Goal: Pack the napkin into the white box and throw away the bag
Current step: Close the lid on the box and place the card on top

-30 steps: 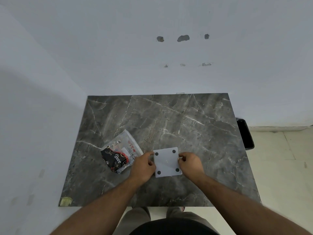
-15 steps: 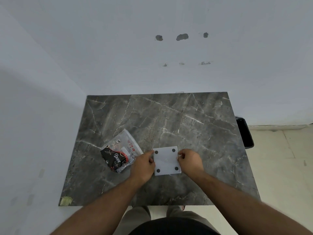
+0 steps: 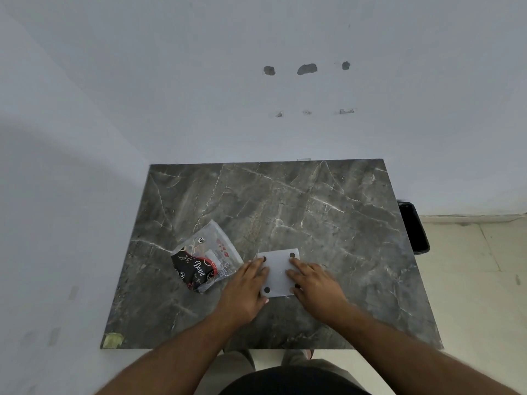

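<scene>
The white box (image 3: 278, 273), flat and square with dark dots at its corners, lies on the grey marble table (image 3: 285, 201) near the front. My left hand (image 3: 246, 286) rests on its left edge with fingers laid flat over it. My right hand (image 3: 315, 283) lies on its right side, fingers spread on top. Left of the box lies a clear plastic bag (image 3: 205, 259) holding a black and red printed napkin. The bag sits just beside my left hand, untouched.
A black bin (image 3: 413, 226) stands on the floor at the table's right edge. White walls close in behind and to the left. A yellowish patch (image 3: 113, 340) marks the table's front left corner.
Both hands went from pinching the box's side edges to lying flat on top of it. The box sits slightly further back; the bag has not moved.
</scene>
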